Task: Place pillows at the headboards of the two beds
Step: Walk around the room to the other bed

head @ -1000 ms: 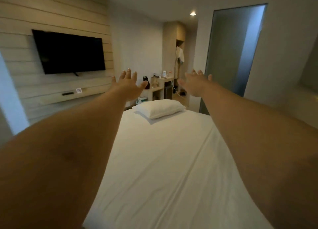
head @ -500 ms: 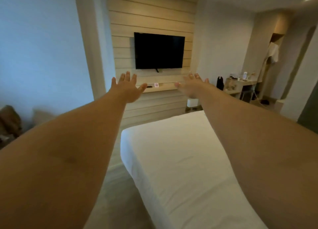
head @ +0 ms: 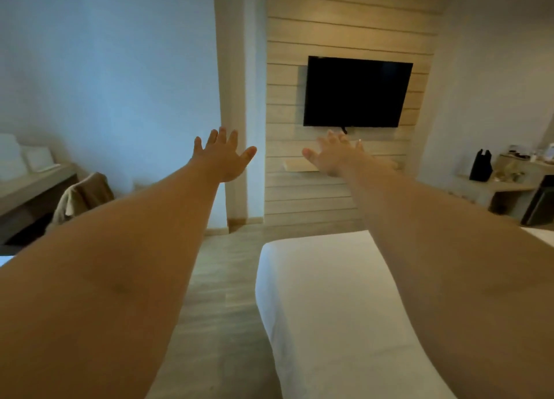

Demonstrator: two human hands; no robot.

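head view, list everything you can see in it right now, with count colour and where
bed: one, white sheet, lower right, no pillow in view
tv: one, black, on the slatted wood wall panel
small shelf: one, pale wood, under the tv
black bag: one, on the desk at far right
brown cloth: one, draped at left beside a grey bench
floor: pale wood, left of the bed
left hand: open, empty, stretched forward
right hand: open, empty, blurred

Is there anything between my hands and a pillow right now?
No pillow is in view. Both hands, left and right, are open and empty above the floor and the bed's foot.
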